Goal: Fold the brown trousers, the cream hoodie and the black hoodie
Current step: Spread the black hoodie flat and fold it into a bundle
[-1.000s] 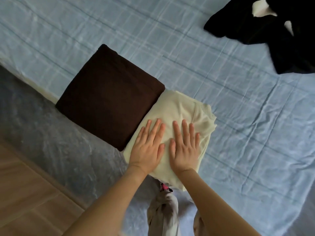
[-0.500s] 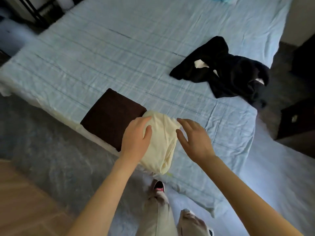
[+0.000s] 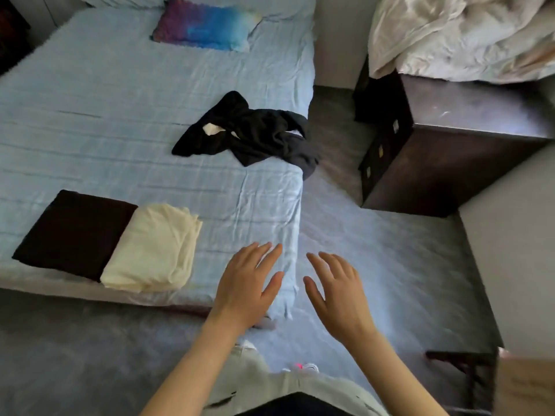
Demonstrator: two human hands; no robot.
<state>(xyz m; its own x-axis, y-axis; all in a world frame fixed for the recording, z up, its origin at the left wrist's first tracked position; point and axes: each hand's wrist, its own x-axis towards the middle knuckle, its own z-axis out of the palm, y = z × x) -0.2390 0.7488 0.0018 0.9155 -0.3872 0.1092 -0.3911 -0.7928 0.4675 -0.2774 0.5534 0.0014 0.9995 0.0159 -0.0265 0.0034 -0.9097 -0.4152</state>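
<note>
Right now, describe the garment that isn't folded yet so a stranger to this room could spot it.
On the bed with the light blue sheet, look to its right edge. The black hoodie lies crumpled there, spilling over the edge, unlike the neatly squared brown trousers and cream hoodie.

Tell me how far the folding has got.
Done: brown trousers and cream hoodie lie folded side by side at the near edge of the bed. In hand: nothing; left hand and right hand hover open. Left: the black hoodie, crumpled near its right edge.
</note>
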